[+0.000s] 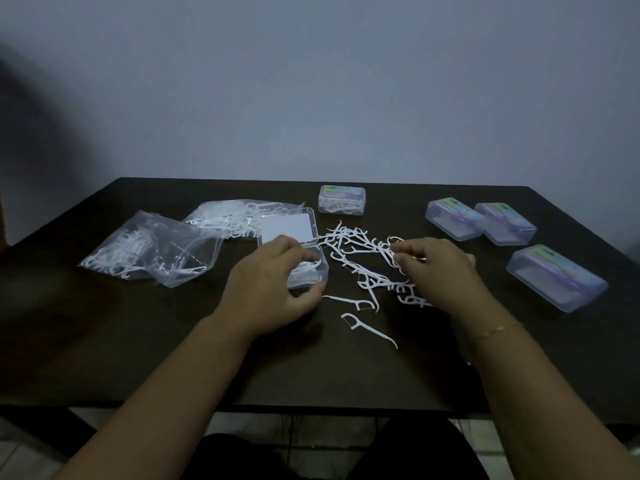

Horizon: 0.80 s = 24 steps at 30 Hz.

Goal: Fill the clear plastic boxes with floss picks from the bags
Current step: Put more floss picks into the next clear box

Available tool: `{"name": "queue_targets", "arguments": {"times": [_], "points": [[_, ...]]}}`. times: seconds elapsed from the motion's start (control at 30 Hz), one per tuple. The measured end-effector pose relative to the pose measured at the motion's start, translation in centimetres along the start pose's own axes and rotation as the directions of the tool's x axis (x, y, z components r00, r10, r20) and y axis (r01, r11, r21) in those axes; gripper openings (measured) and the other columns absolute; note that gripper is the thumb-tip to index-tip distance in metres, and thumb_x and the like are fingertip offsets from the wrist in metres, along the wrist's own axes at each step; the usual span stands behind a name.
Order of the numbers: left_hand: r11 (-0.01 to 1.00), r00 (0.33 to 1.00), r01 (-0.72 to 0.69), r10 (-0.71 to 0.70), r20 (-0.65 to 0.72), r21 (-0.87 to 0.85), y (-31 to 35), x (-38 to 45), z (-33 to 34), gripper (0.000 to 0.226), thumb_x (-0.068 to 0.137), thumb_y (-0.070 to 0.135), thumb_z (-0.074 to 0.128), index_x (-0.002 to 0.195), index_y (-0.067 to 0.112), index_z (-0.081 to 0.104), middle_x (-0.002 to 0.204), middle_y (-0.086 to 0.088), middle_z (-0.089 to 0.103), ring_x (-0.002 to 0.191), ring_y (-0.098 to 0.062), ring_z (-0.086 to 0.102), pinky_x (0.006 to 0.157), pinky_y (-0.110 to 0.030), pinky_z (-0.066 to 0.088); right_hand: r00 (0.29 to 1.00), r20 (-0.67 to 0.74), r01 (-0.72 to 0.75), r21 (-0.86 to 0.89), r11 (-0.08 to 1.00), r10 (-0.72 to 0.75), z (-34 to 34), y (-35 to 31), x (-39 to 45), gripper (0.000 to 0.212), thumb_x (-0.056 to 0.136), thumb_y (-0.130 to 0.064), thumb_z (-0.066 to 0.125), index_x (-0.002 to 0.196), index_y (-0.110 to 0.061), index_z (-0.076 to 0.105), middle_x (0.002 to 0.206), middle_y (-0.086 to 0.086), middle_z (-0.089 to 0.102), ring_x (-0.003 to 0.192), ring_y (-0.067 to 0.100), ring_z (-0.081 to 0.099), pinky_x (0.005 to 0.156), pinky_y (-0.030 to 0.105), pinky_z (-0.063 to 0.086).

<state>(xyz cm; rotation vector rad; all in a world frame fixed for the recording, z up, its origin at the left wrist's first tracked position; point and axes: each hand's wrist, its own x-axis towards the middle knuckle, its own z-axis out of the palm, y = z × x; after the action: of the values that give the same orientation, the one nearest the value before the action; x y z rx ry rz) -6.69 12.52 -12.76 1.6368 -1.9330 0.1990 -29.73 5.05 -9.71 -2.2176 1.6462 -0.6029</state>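
A dark table point(173, 341) stood against a plain grey wall, dimly lit. At its middle lay a loose heap of white floss picks point(367, 261), with two strays at six o'clock from the heap, toward the person.

Just at nine o'clock from the heap sat the open box point(308, 271), its hinged lid point(287, 226) thrown back toward twelve o'clock. A few picks already lay inside, so by my reckoning this box was only partly filled. The left hand point(273, 285) curled round the box's near side, fingers and thumb holding it steady. The right hand point(436, 268) sat over the heap's three o'clock edge, its fingertips point(398, 252) drawn together on one or more picks; how many was too blurred to tell.

At twelve o'clock a closed box point(341, 199) held picks and looked finished. Three more closed boxes point(485, 223) stood at two to three o'clock; whether they held picks I could not tell. At nine to ten o'clock lay two clear bags point(152, 251), both with many picks left in them, so a good deal of filling appeared to remain.

The scattered heap tangled pick over pick, which would likely slow single pickups, and the raised lid touched the farther bag. A thin bracelet point(498, 330) circled the right wrist.
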Motion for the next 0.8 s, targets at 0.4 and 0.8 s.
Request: {"name": "queue_targets", "arguments": {"times": [0.4, 0.8], "points": [[0.984, 0.990, -0.070, 0.047, 0.136, 0.164, 7.5, -0.8, 2.5, 0.085, 0.066, 0.087, 0.033, 0.106, 0.022, 0.071, 0.102, 0.005, 0.062, 0.097, -0.017, 0.059, 0.082, -0.032, 0.047, 0.899, 0.427, 0.039, -0.300, 0.953, 0.097, -2.5, 2.8, -1.7, 0.064, 0.093, -0.035, 0.055, 0.148, -0.024, 0.026, 0.153, 0.004, 0.025, 0.141, 0.025, 0.021, 0.114, 0.045, 0.025], [0.973, 0.841, 0.168, -0.224, 0.492, 0.157, 6.9, 1.2, 0.2, 0.039, 0.080, 0.061, 0.061, 0.104, 0.033, 0.073, 0.104, 0.005, 0.070, 0.101, -0.015, 0.061, 0.083, -0.030, 0.049, 0.938, 0.327, -0.010, -0.304, 0.953, 0.114, -1.6, 2.1, -1.7, 0.012, 0.091, -0.029, 0.059, 0.097, -0.023, 0.066, 0.107, -0.001, 0.065, 0.099, 0.018, 0.060, 0.093, 0.039, 0.048]]}}
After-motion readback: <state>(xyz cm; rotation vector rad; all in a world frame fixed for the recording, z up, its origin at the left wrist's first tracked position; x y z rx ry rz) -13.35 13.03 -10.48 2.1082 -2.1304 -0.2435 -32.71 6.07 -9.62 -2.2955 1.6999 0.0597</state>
